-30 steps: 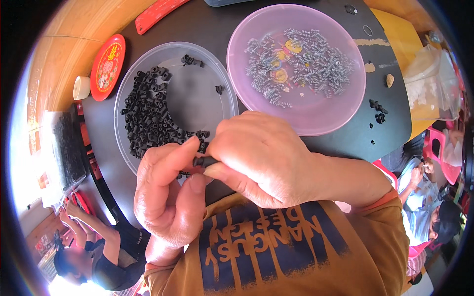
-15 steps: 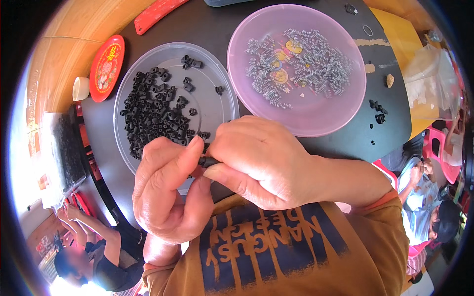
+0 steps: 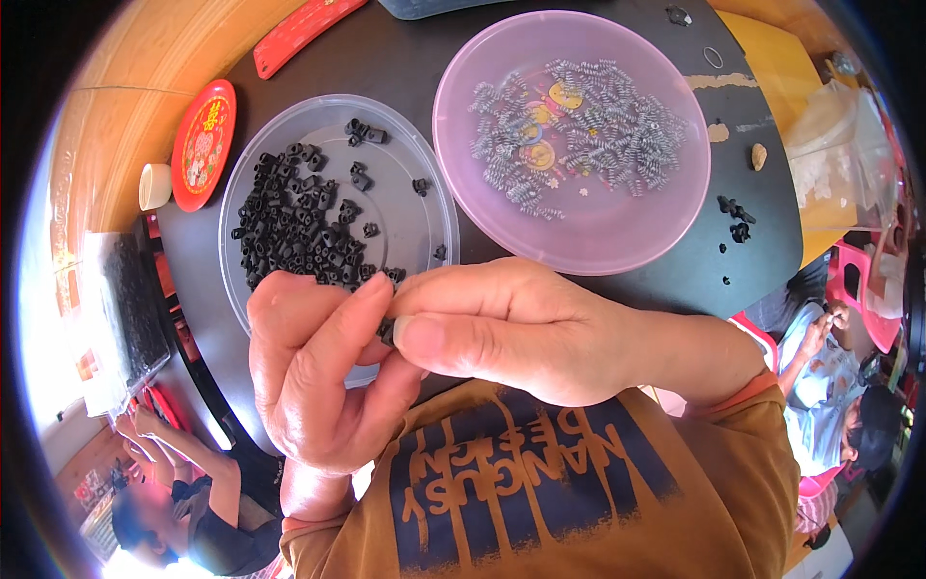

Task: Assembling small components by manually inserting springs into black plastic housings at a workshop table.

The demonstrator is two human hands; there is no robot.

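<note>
Red oval dish [image 3: 203, 145] sits at the table's left edge, beside a clear plate [image 3: 410, 227] of small black parts [image 3: 294, 232]. Below it, the left hand [image 3: 313, 386] and right hand [image 3: 521, 328] meet, fingertips pinched together on one small black piece [image 3: 387, 331]. Farther right, a pink plate [image 3: 617, 232] holds metal springs [image 3: 579, 125].
</note>
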